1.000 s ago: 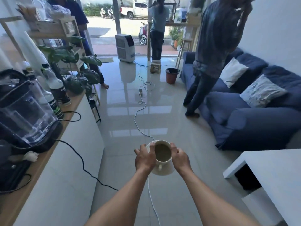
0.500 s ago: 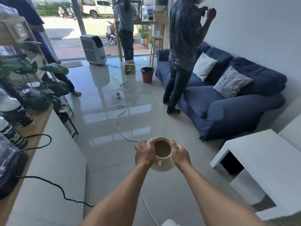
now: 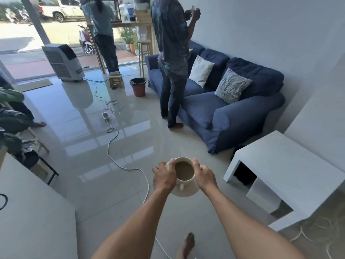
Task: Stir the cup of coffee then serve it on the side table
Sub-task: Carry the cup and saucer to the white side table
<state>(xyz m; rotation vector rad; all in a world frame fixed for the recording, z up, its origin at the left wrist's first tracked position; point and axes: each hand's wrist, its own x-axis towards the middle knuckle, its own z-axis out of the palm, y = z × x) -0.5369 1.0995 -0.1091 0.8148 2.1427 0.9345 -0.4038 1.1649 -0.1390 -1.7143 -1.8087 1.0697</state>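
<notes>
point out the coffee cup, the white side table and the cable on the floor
coffee cup (image 3: 183,172), head view, on the coffee surface inside the rim
white side table (image 3: 283,165), head view, on the bare top
cable (image 3: 112,150), head view, on the white run across the tiles

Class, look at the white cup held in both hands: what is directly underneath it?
A white saucer sits under the cup, showing below its handle. The left hand and right hand cover the saucer's sides, so how they support it underneath cannot be seen.

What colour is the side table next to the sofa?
White; the side table shows clearly in the head view, at the right beside the blue sofa.
</notes>
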